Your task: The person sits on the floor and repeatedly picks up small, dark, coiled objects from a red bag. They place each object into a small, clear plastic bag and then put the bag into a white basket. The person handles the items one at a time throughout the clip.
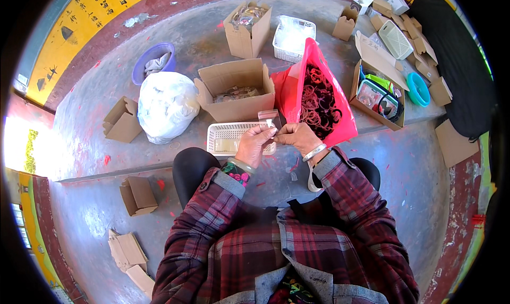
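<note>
My left hand [251,145] is closed, its thumb and fingers pinching a small clear plastic bag [269,115] that sticks up past the fingertips. A small white patch shows at the bag's lower part. My right hand [300,138] meets the left at the fingertips, pinched closed at the bag's lower edge; what lies between its fingers is too small to make out. Just under the left hand is a cream plastic basket [214,143] with flat clear packets in it. Beside the right hand, a pink-red bag [344,124] lies open, full of dark and red cord-like loops [319,99].
Beyond the basket stands an open cardboard box [236,111] of small packets, with a stuffed white plastic bag [167,107] on its left. Farther back are another box [248,35], a white basket [293,51] and a purple basin [153,65]. A step edge [122,172] crosses the floor.
</note>
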`<state>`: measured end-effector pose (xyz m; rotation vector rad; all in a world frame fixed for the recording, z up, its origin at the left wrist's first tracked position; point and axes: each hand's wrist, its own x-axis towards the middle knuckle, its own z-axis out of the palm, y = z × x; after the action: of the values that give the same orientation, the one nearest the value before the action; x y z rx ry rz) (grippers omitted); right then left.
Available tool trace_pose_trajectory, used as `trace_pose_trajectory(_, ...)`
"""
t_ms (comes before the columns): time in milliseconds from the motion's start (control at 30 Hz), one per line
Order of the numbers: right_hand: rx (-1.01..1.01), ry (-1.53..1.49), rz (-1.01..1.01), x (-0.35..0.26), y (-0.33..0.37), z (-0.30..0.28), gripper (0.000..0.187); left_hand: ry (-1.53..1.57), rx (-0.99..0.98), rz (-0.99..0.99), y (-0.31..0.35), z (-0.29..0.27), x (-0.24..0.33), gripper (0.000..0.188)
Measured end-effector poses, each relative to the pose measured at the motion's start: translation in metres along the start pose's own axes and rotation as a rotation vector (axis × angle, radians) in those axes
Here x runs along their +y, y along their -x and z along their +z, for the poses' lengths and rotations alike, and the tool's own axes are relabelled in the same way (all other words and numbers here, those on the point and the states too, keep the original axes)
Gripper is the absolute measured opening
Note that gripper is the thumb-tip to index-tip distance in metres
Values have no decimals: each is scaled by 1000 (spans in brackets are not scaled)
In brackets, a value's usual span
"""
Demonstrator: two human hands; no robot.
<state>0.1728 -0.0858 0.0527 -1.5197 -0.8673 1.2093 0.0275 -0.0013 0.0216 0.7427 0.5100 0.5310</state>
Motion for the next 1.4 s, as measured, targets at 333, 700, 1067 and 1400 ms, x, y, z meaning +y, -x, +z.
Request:
trace_pose_trajectory(333,-77,8,-21,-2,4,2,13,-82,53,68,3,7,3,19)
trace_pose_trajectory(700,-156,-69,59,1,0,-10,17,-222,-57,18,4,5,9,23)
trace_pose_trajectory(1067,-184,43,40,-9,3,-5,21,-178,78,29,4,5,3,19)
trace_pose_trajectory(1400,-95,169,-31,-6,-1,-23,24,-1133,181,825,1,6,24,10)
